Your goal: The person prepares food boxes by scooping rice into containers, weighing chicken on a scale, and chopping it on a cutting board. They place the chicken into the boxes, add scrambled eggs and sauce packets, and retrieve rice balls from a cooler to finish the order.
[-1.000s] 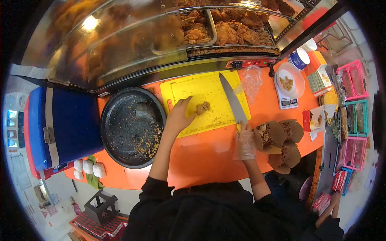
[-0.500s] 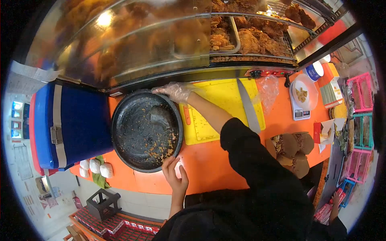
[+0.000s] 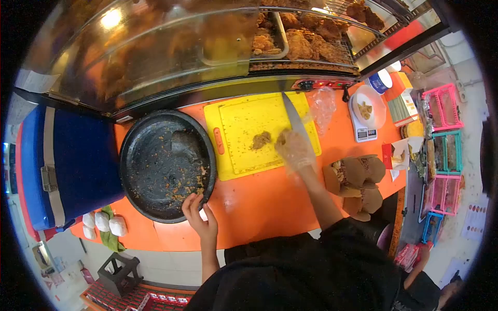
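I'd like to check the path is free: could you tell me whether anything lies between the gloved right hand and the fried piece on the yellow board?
Nothing visible does. The right hand is just right of the fried piece, with only bare yellow board between; the knife lies farther back, off that line.

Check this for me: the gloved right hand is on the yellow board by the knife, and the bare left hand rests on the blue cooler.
One thing is wrong. In the head view the bare left hand is at the near rim of the black pan, not on the blue cooler. The gloved right hand is on the yellow board by the knife.
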`<state>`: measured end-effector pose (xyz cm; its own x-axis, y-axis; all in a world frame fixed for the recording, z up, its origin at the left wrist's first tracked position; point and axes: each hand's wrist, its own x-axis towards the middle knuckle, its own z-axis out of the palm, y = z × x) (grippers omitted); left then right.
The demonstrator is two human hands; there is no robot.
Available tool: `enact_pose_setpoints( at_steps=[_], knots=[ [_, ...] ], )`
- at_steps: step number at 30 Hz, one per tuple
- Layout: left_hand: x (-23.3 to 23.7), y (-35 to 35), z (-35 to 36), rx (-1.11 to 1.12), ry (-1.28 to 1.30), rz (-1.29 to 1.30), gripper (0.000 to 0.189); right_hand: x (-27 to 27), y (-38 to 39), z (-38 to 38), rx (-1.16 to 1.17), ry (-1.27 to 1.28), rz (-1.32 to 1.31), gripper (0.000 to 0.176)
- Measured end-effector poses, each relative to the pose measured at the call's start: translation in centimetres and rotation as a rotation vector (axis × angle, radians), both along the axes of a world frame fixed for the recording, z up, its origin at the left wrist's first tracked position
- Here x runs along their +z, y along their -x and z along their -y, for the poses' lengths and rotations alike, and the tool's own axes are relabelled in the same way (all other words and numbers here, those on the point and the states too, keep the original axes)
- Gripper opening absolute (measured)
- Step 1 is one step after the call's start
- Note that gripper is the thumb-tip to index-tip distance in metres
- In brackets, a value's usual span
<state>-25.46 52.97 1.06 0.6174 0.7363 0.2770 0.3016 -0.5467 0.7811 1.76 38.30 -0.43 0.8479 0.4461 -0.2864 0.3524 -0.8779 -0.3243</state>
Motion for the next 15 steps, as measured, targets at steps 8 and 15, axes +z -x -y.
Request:
enact_pose_setpoints(
  at_steps=[8,15],
  knots=[
    [1.6,-2.6,0.1,-0.188,-0.096,0.021,0.025,5.0,6.1,5.8,-0.253,-0.039,0.316,0.025],
    [2.2,-7.6,1.1,-0.285,-0.053,0.103,0.026,-2.0,5.8,9.5,-0.631,-0.4,0.011,0.024]
  ],
)
